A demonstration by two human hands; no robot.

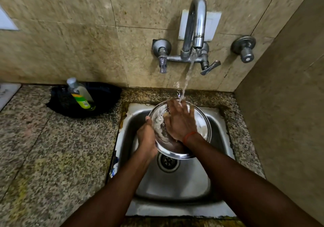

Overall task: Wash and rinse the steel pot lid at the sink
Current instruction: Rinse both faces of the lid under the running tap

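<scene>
Steel lid [201, 121] pinched at its rim by left hand [146, 137]; right hand [180, 121] spread flat inside, gripping nothing. Wet rim could slip, dropped into sink [175, 183].

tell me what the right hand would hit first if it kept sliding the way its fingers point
The right hand lies flat on the steel lid, fingers aimed at the back wall. Going straight on, it would likely pass the lid's far rim and meet the sink's back edge under the water stream; depth is hard to judge.
</scene>
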